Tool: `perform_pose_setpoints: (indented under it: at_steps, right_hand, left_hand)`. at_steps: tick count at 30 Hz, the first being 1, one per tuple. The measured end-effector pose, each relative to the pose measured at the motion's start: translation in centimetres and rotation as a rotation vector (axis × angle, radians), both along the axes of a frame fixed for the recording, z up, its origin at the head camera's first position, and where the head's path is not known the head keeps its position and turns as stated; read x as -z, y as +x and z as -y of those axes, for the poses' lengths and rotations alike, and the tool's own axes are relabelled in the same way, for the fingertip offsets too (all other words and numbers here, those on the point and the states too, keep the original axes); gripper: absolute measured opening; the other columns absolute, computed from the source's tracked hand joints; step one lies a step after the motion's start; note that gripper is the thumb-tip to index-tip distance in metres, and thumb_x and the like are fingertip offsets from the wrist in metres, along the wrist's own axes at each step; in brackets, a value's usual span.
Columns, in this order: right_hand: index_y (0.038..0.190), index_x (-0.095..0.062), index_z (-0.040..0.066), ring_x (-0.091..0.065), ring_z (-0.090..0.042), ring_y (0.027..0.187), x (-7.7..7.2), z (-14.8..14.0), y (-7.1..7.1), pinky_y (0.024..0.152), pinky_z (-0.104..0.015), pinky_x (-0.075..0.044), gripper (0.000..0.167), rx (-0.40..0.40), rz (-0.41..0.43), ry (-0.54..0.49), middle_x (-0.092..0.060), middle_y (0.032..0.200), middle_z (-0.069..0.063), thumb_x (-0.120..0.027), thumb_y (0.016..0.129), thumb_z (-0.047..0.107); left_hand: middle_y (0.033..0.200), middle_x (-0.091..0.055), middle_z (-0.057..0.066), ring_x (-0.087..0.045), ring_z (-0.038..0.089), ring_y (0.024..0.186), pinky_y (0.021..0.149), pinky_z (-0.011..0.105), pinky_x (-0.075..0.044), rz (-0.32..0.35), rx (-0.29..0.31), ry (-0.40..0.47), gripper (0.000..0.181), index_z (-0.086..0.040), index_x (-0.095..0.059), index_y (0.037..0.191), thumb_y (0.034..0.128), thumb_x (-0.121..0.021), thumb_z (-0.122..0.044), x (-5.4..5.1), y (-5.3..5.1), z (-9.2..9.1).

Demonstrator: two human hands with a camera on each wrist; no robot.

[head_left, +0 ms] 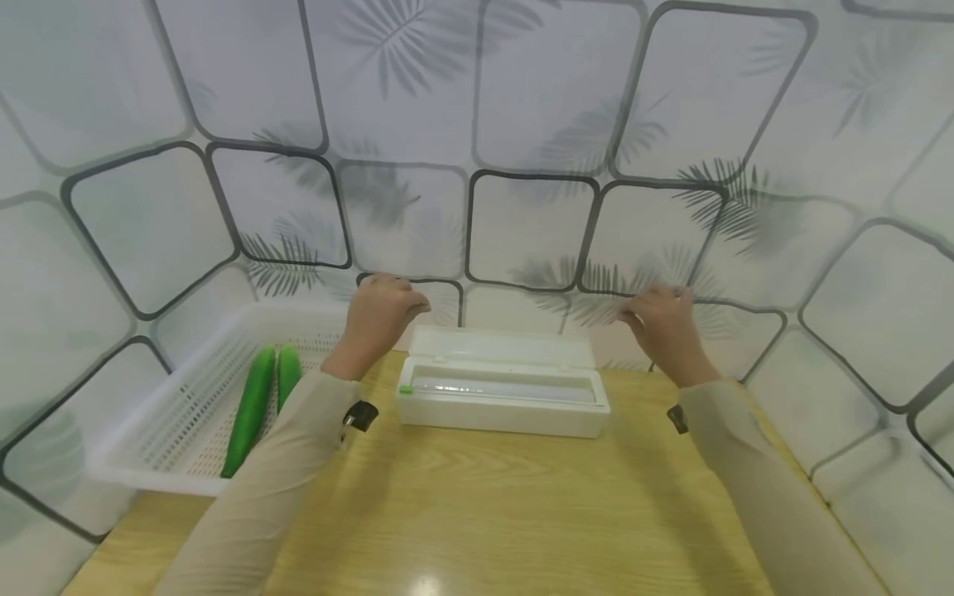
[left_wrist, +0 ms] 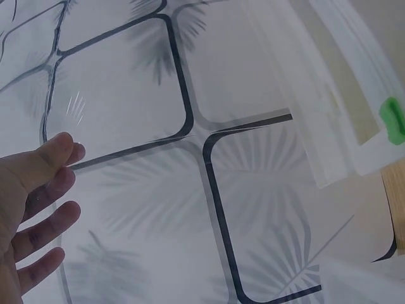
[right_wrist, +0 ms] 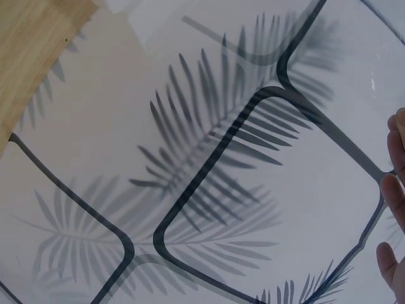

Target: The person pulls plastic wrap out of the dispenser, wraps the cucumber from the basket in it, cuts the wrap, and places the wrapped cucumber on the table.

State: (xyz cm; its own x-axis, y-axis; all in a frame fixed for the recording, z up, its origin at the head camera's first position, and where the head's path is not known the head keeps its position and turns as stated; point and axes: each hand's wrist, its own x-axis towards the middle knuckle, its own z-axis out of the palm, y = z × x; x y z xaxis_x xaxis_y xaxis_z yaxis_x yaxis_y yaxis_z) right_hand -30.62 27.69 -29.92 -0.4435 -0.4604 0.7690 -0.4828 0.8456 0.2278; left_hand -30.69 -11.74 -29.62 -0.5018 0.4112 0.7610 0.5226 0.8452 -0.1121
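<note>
Both hands are raised in front of the wall, level with each other and well apart. Between thumb and index finger my left hand (head_left: 380, 310) pinches clear cling film (left_wrist: 76, 107), which shows by its glints in the left wrist view; the other fingers spread loosely. My right hand (head_left: 662, 327) pinches the film's other side, with only some fingers visible at the edge of the right wrist view. The film's outline is hard to see. Below and between the hands stands a white cling film dispenser (head_left: 503, 415), lid (head_left: 503, 346) raised, a roll (head_left: 492, 387) inside and a green slide cutter (head_left: 406, 389) at its left end.
At the left a white perforated basket (head_left: 134, 478) holds two green cucumbers, one long cucumber (head_left: 252, 410) and another cucumber (head_left: 288, 372) partly behind the sleeve. The wooden table (head_left: 477, 513) meets the patterned wall (head_left: 532, 232) just behind the dispenser.
</note>
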Motion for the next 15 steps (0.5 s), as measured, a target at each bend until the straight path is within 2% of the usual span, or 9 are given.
perform_pose_setpoints:
  at_steps: [7, 15]
  right_hand:
    - [0.079, -0.067, 0.002, -0.055, -0.035, 0.081, -1.0, -0.2, 0.1, 0.079, -0.058, -0.039, 0.012, 0.020, -0.017, 0.012, -0.068, 0.075, -0.014, -0.072, 0.077, 0.012]
    - [0.078, -0.066, 0.000, -0.058, -0.037, 0.082, -2.1, 0.0, 0.8, 0.080, -0.059, -0.040, 0.012, 0.030, -0.043, -0.003, -0.068, 0.076, -0.016, -0.074, 0.076, 0.010]
  left_hand:
    - [0.076, -0.071, 0.006, -0.065, 0.026, 0.074, 0.082, 0.044, -0.053, 0.007, -0.007, -0.004, 0.014, -0.012, -0.075, 0.085, 0.0791, -0.071, -0.024, -1.3, 0.5, -0.1]
    - [0.076, -0.071, 0.006, -0.065, 0.027, 0.074, 0.082, 0.043, -0.053, -0.052, -0.028, -0.012, 0.015, -0.012, -0.075, 0.083, 0.0795, -0.071, -0.025, -2.1, 0.8, 0.0]
